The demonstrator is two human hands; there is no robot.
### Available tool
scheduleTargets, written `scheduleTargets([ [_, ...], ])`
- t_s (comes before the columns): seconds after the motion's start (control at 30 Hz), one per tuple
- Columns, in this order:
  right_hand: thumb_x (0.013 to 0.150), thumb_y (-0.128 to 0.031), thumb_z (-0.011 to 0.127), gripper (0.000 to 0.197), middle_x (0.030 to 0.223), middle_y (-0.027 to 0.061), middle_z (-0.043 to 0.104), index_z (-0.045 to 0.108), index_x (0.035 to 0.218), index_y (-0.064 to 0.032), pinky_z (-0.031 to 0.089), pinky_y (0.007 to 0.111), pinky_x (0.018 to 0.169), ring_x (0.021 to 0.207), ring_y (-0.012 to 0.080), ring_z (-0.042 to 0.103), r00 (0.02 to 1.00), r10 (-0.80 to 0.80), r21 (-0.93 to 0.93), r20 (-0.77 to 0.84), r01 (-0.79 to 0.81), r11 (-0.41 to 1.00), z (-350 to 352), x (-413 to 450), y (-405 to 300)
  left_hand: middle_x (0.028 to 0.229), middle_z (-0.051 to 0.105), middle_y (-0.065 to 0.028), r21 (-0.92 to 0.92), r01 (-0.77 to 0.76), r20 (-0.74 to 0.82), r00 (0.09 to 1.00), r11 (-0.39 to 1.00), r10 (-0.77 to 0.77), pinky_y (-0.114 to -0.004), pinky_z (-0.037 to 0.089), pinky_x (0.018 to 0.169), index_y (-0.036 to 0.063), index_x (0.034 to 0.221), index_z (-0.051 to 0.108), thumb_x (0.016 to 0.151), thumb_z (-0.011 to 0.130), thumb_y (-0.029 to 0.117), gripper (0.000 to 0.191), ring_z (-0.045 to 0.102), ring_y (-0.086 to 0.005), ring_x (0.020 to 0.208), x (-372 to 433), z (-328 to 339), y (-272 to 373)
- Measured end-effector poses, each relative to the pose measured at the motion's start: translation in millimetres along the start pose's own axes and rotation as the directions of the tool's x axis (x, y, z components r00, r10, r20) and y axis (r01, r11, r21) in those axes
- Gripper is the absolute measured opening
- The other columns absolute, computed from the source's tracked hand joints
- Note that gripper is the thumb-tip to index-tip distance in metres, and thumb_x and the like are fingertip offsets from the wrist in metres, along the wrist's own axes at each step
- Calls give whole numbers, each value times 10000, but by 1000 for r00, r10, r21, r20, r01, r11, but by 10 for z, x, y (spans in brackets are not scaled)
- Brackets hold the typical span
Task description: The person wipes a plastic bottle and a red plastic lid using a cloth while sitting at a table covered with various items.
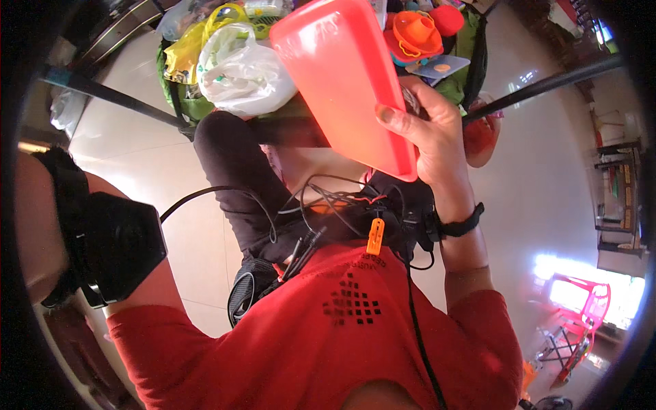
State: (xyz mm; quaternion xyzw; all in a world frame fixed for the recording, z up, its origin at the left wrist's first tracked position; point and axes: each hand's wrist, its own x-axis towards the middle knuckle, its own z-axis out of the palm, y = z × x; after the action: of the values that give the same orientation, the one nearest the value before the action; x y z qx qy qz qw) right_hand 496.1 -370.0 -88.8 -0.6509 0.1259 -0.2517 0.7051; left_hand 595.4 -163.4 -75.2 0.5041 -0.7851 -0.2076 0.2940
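My right hand (430,123) grips a translucent red plastic tray or lid (338,87) by its long rim, thumb on the near face. The tray is held tilted above my lap. Beside the rim, a bit of something dark and striped (411,100) shows inside the grip; I cannot tell what it is. My left hand is out of view; only the raised left arm (146,282), with a black device (120,246) strapped on, shows at the left. Behind the tray lie a knotted white plastic bag (246,77) and orange plastic toy-like cups (416,33).
A green fabric holder (474,56) on a dark metal frame (558,84) stands before me, heaped with items, including a yellow bag (187,51). Cables (328,195) and an orange clip (375,237) lie across my lap. A pink chair (579,307) stands at the right.
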Motion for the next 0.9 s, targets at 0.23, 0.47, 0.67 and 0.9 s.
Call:
scheduleTargets([
  [0.23, 863, -79, 728, 285, 946, 23, 690, 659, 1125, 9, 499, 230, 787, 843, 72, 621, 1000, 0, 40, 17, 0, 999, 30, -8, -38, 1076, 659, -94, 234, 81, -283, 959, 969, -11, -351, 475, 835, 18, 1146, 607, 999, 551, 305, 327, 613, -185, 951, -168, -766, -78],
  [0.47, 848, -49, 723, 340, 1012, 40, 702, 654, 1178, 0, 534, 286, 835, 899, 116, 654, 997, 34, 290, -63, -14, 957, -157, -33, -24, 1044, 665, -86, 308, 392, -797, 603, 867, 10, -337, 472, 809, 24, 1116, 620, 993, 561, 311, 317, 615, -169, 917, -180, -1620, -396],
  [0.67, 823, -53, 757, 379, 1074, 44, 696, 656, 1188, -25, 544, 325, 892, 969, 160, 670, 999, 35, 562, 32, -47, 826, -287, 34, 99, 1122, 642, -52, -718, 152, -571, 431, 680, -699, -287, 485, 860, 0, 1301, 566, 999, 580, 435, 530, 587, -101, 1003, -64, -721, -909],
  [0.9, 859, -115, 758, 371, 1117, 38, 682, 649, 1202, -24, 508, 338, 942, 1029, 151, 639, 999, 26, 459, 42, -42, 888, -251, 34, 159, 1264, 650, -39, -957, -249, -285, 727, 147, -624, -382, 534, 958, 94, 1312, 574, 957, 622, 432, 493, 638, -167, 1139, -156, -474, -959],
])
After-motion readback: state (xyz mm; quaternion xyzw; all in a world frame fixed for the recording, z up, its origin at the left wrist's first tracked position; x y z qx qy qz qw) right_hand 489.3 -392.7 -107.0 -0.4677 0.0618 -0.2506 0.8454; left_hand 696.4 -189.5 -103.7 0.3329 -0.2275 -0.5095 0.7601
